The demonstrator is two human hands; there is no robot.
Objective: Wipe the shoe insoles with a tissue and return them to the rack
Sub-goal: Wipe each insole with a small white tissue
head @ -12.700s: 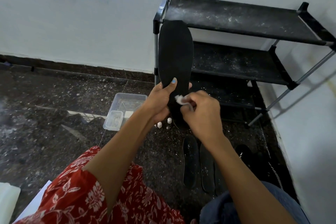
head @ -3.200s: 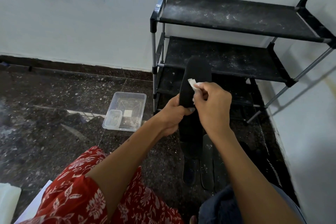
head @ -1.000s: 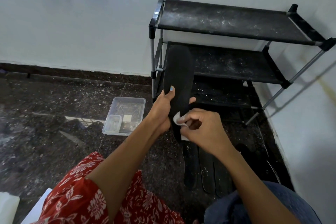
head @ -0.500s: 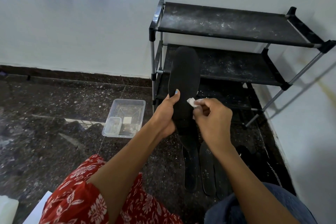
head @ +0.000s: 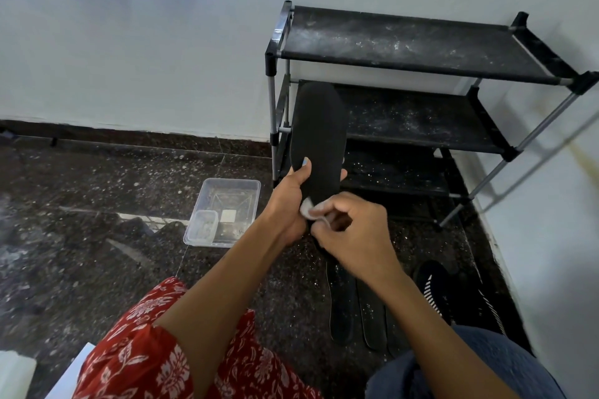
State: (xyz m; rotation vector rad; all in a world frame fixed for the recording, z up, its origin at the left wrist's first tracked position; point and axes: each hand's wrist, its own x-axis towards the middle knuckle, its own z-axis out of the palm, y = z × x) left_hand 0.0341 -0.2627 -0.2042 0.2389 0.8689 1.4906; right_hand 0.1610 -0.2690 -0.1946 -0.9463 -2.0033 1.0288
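My left hand (head: 288,201) grips a black insole (head: 319,139) by its lower half and holds it upright in front of the black shoe rack (head: 405,45). My right hand (head: 353,230) pinches a small white tissue (head: 311,209) against the lower part of that insole, right beside my left palm. Two more black insoles (head: 356,304) lie side by side on the floor below my right wrist. All rack shelves in view are dusty and hold nothing.
A clear plastic tub (head: 225,212) with a smaller container inside sits on the dark speckled floor to the left of the rack. A black shoe with white stripes (head: 436,288) lies by the right wall. White paper (head: 69,372) shows at the bottom left.
My right hand slid the tissue down the insole from mid-height to its lower part. The insole stays upright in my left hand, and the view tilted slightly upward.
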